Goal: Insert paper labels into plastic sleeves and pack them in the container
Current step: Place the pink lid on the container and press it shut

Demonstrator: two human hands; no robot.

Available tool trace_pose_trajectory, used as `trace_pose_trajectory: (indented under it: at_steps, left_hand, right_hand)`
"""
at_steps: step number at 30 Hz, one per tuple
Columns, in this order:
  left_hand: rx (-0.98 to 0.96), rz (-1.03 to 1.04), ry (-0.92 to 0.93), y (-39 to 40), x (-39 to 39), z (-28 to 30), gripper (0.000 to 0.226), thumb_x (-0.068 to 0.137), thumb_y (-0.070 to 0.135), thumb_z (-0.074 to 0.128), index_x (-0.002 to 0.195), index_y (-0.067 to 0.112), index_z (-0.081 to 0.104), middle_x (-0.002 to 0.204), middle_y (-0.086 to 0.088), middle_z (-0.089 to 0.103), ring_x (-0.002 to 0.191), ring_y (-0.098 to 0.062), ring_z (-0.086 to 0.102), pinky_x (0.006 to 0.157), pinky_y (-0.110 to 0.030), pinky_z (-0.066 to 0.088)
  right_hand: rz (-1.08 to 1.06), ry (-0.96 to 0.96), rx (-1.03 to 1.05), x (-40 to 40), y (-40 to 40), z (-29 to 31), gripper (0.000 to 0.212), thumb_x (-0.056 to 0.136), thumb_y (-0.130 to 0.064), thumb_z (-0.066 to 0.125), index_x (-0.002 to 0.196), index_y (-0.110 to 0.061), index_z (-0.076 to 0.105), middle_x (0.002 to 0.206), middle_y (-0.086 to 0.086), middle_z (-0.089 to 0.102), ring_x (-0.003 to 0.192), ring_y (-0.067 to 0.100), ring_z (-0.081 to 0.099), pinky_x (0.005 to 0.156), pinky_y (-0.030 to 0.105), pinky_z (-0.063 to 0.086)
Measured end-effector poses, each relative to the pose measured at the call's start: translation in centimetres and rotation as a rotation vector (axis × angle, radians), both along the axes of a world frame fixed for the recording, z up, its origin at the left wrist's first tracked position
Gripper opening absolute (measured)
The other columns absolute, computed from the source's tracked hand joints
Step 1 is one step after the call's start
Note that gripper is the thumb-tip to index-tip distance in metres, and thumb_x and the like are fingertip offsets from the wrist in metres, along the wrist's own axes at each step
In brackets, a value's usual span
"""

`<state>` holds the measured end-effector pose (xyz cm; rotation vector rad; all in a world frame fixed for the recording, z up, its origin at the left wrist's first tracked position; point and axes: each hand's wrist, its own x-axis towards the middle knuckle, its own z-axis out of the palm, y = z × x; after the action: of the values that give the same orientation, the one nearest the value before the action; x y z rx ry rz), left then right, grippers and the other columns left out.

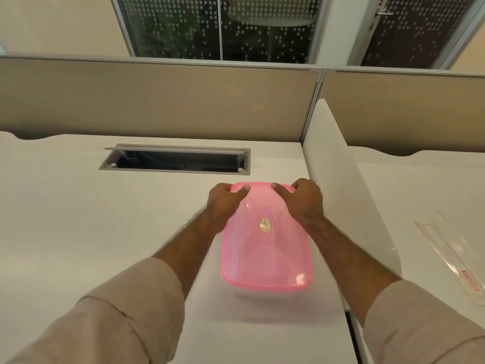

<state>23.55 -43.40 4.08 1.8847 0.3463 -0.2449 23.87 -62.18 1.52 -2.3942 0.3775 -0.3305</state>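
Observation:
A clear container with a translucent pink lid (265, 248) stands on the white desk (78, 219), a small gold sticker at the lid's middle. My left hand (223, 203) grips the lid's far left corner, thumb on top. My right hand (301, 200) grips the far right corner the same way, thumb lying on the lid. What is inside the container cannot be made out through the lid. Clear plastic sleeves (456, 256) with a red-printed label lie on the neighbouring desk at the right.
A white divider panel (346, 195) stands just right of the container, between the two desks. An open grey cable tray (175, 160) is sunk into the desk behind the container. Beige partition walls (157, 101) close off the back.

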Motion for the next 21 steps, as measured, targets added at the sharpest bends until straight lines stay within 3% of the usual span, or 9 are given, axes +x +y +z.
trace_pose_trajectory:
  at_steps: [4,8,12,16,21]
  left_hand:
    - [0.048,0.090,-0.126,-0.4,0.1,-1.4,0.038,0.087,0.031,0.072,0.117,0.009,0.065,0.111,-0.007,0.068,0.096,-0.023,0.062,0.077,-0.033,0.052]
    - [0.120,0.067,-0.185,-0.2,0.3,-1.6,0.037,0.089,0.033,0.070,0.118,0.011,0.063,0.118,-0.007,0.062,0.103,-0.024,0.061,0.091,-0.042,0.055]
    - [0.160,0.047,-0.205,-0.5,0.6,-1.5,0.036,0.090,0.036,0.068,0.118,0.013,0.066,0.117,-0.005,0.066,0.101,-0.023,0.062,0.091,-0.043,0.056]
    - [0.209,0.065,-0.243,-0.8,0.5,-1.5,0.038,0.088,0.037,0.071,0.117,0.012,0.069,0.113,-0.006,0.070,0.095,-0.020,0.062,0.089,-0.038,0.054]
    - [0.203,0.033,-0.312,-0.9,0.7,-0.8,0.041,0.087,0.032,0.072,0.122,0.013,0.061,0.121,-0.006,0.063,0.108,-0.023,0.059,0.097,-0.042,0.052]
  right_hand:
    - [-0.003,0.015,-0.085,0.0,0.1,-0.3,0.061,0.077,-0.067,0.062,0.073,-0.007,0.052,0.075,0.007,0.051,0.067,0.022,0.048,0.060,0.029,0.032]
    - [0.015,-0.020,-0.159,0.0,0.4,0.0,0.058,0.082,-0.062,0.060,0.082,-0.004,0.061,0.087,0.010,0.059,0.076,0.024,0.054,0.064,0.029,0.036]
    - [0.032,-0.094,-0.166,-0.1,0.3,0.3,0.052,0.085,-0.055,0.061,0.089,-0.003,0.065,0.092,0.012,0.060,0.085,0.028,0.057,0.071,0.033,0.044]
    - [-0.003,-0.067,-0.159,0.0,0.4,0.5,0.063,0.081,-0.066,0.058,0.088,-0.004,0.064,0.089,0.011,0.061,0.082,0.025,0.058,0.066,0.031,0.042]
    - [-0.011,-0.001,-0.162,0.4,0.7,0.6,0.070,0.081,-0.072,0.050,0.090,-0.003,0.060,0.090,0.012,0.062,0.082,0.028,0.059,0.063,0.032,0.040]
